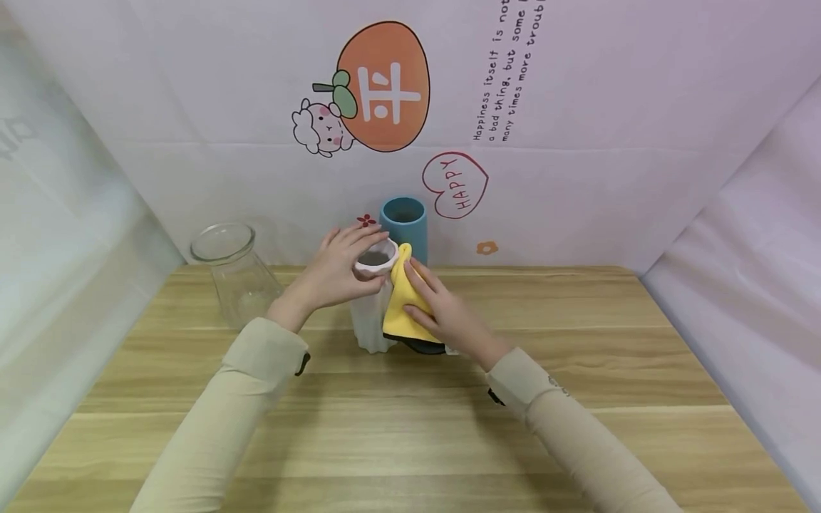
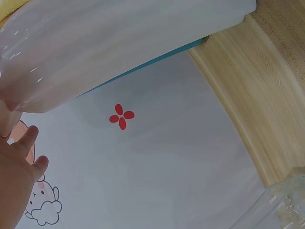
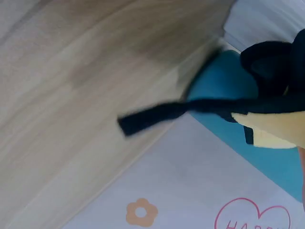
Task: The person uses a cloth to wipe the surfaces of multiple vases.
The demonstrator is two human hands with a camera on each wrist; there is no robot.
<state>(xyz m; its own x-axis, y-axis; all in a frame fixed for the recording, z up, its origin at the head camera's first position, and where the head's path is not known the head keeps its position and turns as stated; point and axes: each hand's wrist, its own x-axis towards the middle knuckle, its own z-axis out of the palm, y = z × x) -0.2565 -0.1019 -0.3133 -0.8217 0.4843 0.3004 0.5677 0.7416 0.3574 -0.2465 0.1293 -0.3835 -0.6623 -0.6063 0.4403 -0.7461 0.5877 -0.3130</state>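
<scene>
A white vase (image 1: 370, 320) with a wavy rim stands on the wooden table, and my left hand (image 1: 336, 274) grips it near the top, thumb in front and fingers behind. In the left wrist view the glossy white vase (image 2: 124, 43) fills the top, with fingers of the left hand (image 2: 16, 176) at its mouth end. My right hand (image 1: 445, 313) holds a yellow cloth (image 1: 405, 303) with a dark edge against the vase's right side, the cloth's top reaching the rim. The right wrist view shows the cloth (image 3: 271, 129) with its black edging hanging loose.
Right behind the white vase stands a blue cylindrical vase (image 1: 410, 231), partly hidden. A clear glass vase (image 1: 234, 278) is at the left, close to the left forearm. White printed backdrop (image 1: 545, 192) rises along the table's (image 1: 410, 442) back edge, with white sheets at both sides.
</scene>
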